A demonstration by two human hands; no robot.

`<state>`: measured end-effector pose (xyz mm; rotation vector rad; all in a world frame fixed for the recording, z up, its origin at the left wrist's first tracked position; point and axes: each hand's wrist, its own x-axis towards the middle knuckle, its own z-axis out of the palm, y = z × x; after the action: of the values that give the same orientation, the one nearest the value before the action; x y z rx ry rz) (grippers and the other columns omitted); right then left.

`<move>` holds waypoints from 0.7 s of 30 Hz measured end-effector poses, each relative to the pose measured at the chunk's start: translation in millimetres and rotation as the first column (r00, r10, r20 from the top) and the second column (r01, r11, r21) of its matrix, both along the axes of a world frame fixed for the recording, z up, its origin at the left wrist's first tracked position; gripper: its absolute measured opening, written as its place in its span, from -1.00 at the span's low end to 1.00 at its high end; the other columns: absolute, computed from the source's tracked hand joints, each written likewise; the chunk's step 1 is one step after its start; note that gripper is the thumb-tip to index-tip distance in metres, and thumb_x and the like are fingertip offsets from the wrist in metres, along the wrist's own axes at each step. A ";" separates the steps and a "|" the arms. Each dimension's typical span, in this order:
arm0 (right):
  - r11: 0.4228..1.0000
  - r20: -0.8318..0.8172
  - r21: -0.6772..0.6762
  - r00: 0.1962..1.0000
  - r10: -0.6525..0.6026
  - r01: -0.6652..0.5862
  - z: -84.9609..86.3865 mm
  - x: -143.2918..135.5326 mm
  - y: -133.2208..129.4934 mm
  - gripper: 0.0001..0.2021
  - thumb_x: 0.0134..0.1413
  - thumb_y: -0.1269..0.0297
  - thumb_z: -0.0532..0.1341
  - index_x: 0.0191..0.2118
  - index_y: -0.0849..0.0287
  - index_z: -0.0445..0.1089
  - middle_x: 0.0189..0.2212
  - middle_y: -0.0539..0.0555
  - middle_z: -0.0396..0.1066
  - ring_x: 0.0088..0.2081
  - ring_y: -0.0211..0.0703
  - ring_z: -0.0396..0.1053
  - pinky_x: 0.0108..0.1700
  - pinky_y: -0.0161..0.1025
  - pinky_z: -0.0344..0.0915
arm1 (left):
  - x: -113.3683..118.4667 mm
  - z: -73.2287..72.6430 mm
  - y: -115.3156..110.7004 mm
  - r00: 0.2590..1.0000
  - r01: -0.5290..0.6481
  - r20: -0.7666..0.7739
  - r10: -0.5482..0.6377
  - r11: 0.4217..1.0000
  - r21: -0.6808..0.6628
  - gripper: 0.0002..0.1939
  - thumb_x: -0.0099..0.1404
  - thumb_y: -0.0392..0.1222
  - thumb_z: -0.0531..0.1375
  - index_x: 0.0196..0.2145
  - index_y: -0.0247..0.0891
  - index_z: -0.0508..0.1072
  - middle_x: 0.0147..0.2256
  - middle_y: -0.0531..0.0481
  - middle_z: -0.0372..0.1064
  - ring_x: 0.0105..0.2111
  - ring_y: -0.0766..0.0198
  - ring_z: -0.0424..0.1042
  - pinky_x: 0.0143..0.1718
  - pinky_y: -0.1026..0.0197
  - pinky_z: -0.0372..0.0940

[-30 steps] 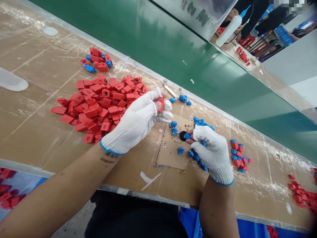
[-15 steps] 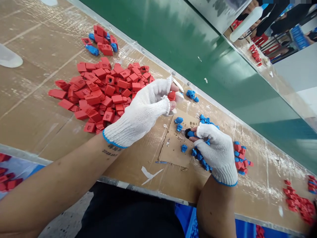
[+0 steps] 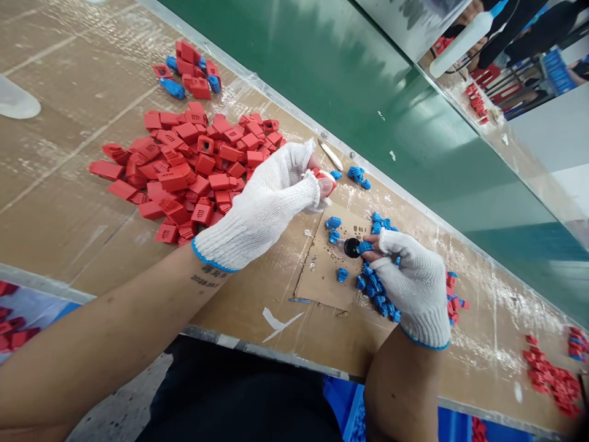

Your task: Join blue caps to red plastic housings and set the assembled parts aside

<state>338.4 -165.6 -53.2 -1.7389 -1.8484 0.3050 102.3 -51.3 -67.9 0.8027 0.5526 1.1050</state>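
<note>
My left hand point(image 3: 285, 190), in a white glove with bare fingertips, is closed on a red plastic part point(image 3: 327, 179). Its fingers cover much of the part. Gloved the same way, my right hand point(image 3: 407, 270) pinches a small blue plastic part point(image 3: 365, 247) beside a small round black pot point(image 3: 351, 248). The pot stands on a piece of brown cardboard point(image 3: 322, 279), where a few loose blue parts point(image 3: 333, 223) lie. More blue parts point(image 3: 380, 298) are heaped under and around my right hand. A large pile of red parts point(image 3: 184, 166) lies left of my left hand.
Mixed red and blue parts point(image 3: 196, 67) sit at the upper left. A white-handled tool point(image 3: 330, 153) lies near the green panel point(image 3: 313, 67) along the table's back. Torn white paper point(image 3: 278, 324) is near the front edge. More red parts point(image 3: 552, 374) lie far right.
My right hand has drawn back slightly to the right, bringing the blue part from over the black pot to its rim. The red part has turned in my left fingers.
</note>
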 end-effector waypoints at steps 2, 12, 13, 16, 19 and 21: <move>1.000 0.003 -0.013 1.000 -0.003 0.003 -0.5 0.3 0.4 -0.97 0.25 0.35 0.36 -0.25 0.09 0.55 -0.27 0.03 0.68 -0.41 -0.17 0.52 -0.35 -0.20 0.44 | -0.4 0.5 0.0 1.000 -0.011 -0.019 0.011 1.000 -0.002 -0.74 0.33 -0.45 0.34 -0.24 -0.25 0.30 -0.33 0.09 0.36 -0.37 0.44 0.33 -0.27 0.31 0.30; 0.999 0.005 -0.039 1.000 -0.018 0.018 -0.8 1.1 -1.2 -0.98 0.24 0.34 0.36 -0.25 0.10 0.57 -0.28 0.03 0.68 -0.41 -0.17 0.52 -0.36 -0.21 0.44 | -2.6 0.2 1.0 1.000 0.018 -0.006 -0.017 1.000 0.020 -0.75 0.28 -0.50 0.27 -0.32 -0.24 0.30 -0.33 0.09 0.31 -0.36 0.44 0.30 -0.29 0.31 0.27; 0.999 -0.015 -0.025 1.000 -0.027 0.027 -0.9 0.6 -2.0 -0.99 0.23 0.35 0.38 -0.25 0.10 0.57 -0.27 0.03 0.68 -0.40 -0.16 0.53 -0.35 -0.20 0.46 | -2.7 -0.6 1.2 1.000 0.015 0.001 -0.015 1.000 0.018 -0.76 0.27 -0.51 0.28 -0.32 -0.25 0.32 -0.33 0.07 0.34 -0.35 0.43 0.32 -0.27 0.31 0.29; 0.986 -0.165 0.131 0.983 -0.079 0.101 -0.5 -4.1 -2.9 -0.91 0.16 0.41 0.43 -0.26 0.07 0.56 -0.22 0.02 0.68 -0.28 -0.10 0.60 -0.22 -0.11 0.54 | -2.8 -3.6 0.9 0.999 0.037 0.021 -0.038 0.998 0.047 -0.82 0.26 -0.48 0.30 -0.31 -0.29 0.39 -0.32 0.04 0.41 -0.33 0.40 0.38 -0.21 0.26 0.40; 0.915 -0.340 0.371 0.940 -0.023 0.157 2.2 -14.4 -1.2 -0.81 0.09 0.47 0.45 -0.27 0.03 0.53 -0.25 -0.04 0.63 -0.19 -0.06 0.63 0.05 0.08 0.58 | -2.1 -5.4 -3.5 0.990 0.127 0.048 -0.132 0.989 0.080 -0.82 0.26 -0.40 0.38 -0.26 -0.27 0.45 -0.30 0.04 0.48 -0.30 0.35 0.48 -0.19 0.22 0.48; 0.873 -0.375 0.460 0.926 0.027 0.161 5.3 -22.9 -0.4 -0.80 0.07 0.49 0.45 -0.29 0.03 0.50 -0.26 -0.05 0.60 -0.18 -0.07 0.62 0.13 0.15 0.56 | -1.0 -5.1 -9.3 0.976 0.203 0.059 -0.207 0.977 0.065 -0.77 0.25 -0.33 0.45 -0.23 -0.25 0.48 -0.30 0.05 0.50 -0.30 0.32 0.54 -0.21 0.23 0.50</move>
<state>315.6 -166.0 -47.9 -1.2890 -1.4276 0.1140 101.4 -60.6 -73.0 0.8517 0.3740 0.9565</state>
